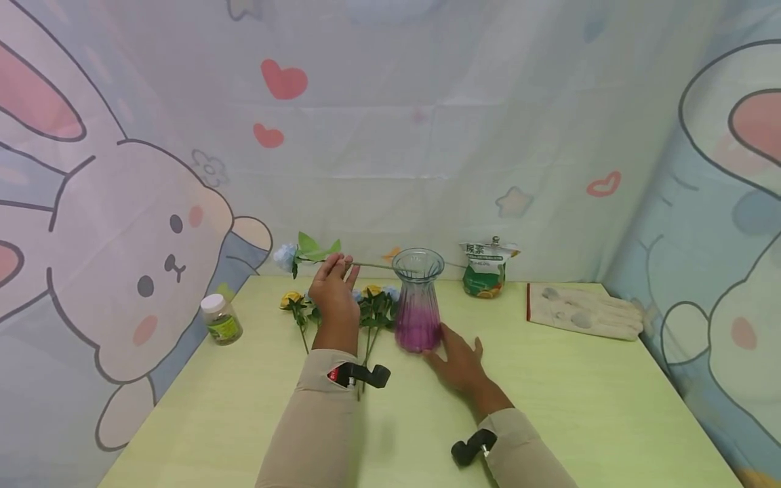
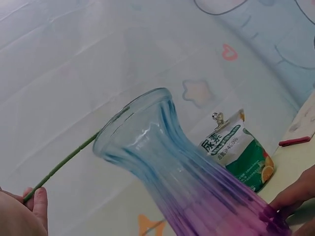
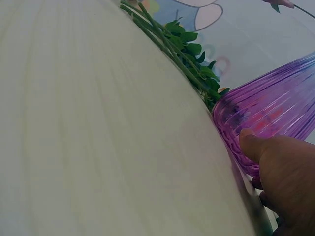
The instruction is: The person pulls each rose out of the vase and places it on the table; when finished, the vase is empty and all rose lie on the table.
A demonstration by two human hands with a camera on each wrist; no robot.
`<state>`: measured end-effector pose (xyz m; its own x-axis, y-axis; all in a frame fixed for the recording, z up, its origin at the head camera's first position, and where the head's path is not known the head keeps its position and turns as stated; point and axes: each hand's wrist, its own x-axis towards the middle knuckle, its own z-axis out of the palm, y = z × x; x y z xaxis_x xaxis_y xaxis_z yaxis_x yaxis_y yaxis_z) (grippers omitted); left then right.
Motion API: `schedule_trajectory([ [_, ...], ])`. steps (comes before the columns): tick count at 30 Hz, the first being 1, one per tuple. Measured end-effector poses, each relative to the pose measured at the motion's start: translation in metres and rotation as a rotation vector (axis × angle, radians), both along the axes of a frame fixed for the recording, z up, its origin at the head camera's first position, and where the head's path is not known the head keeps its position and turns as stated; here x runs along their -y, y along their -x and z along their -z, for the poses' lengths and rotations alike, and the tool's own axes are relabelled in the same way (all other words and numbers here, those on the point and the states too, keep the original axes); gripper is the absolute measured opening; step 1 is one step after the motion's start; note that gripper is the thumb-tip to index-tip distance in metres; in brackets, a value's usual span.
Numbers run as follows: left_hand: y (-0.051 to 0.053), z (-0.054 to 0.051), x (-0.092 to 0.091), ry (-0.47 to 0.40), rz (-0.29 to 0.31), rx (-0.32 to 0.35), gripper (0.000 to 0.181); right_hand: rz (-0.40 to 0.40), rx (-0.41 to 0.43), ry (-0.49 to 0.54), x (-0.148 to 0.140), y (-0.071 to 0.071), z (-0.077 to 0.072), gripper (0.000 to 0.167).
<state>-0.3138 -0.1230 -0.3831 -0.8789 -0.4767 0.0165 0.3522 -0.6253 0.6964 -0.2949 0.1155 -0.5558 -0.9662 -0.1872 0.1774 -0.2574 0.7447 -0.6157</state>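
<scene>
My left hand (image 1: 335, 298) pinches the green stem of a blue artificial flower (image 1: 285, 257), held sideways above the table with its bloom to the left. The stem (image 2: 64, 161) runs right to the rim of a glass vase (image 1: 417, 318), clear blue on top and purple below. Whether its tip is inside or behind the rim, I cannot tell. The vase stands upright. Low on its right side, my right hand (image 1: 460, 362) grips the base, its thumb (image 3: 252, 145) on the near side. More artificial flowers, yellow and blue (image 1: 373, 306), lie left of the vase, partly hidden by my left arm.
A small white-capped bottle (image 1: 222, 322) stands at the table's left edge. Behind the vase to the right is a green and white clipped bag (image 1: 486, 271). Pale work gloves (image 1: 582, 312) lie at the right back. A printed cloth backdrop (image 1: 390, 149) hangs behind the table.
</scene>
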Motion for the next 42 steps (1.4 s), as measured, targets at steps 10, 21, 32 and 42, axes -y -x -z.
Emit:
schedule_trajectory([
  [10, -0.008, 0.009, 0.044, 0.177, 0.156, 0.179, 0.038, -0.007, -0.014, 0.010, 0.000, -0.001, 0.001, 0.082],
  [21, -0.024, 0.057, 0.120, 0.725, 0.221, 0.401, 0.035, -0.005, -0.024, -0.005, -0.002, 0.000, 0.000, 0.084],
  [32, -0.031, 0.089, 0.174, 0.927, 0.085, 0.515, 0.031, -0.004, -0.021, 0.005, -0.001, -0.004, 0.003, 0.082],
  [42, -0.030, 0.110, 0.191, 1.049, 0.006, 0.649, 0.031, -0.007, -0.022, -0.003, 0.000, -0.004, 0.002, 0.081],
])
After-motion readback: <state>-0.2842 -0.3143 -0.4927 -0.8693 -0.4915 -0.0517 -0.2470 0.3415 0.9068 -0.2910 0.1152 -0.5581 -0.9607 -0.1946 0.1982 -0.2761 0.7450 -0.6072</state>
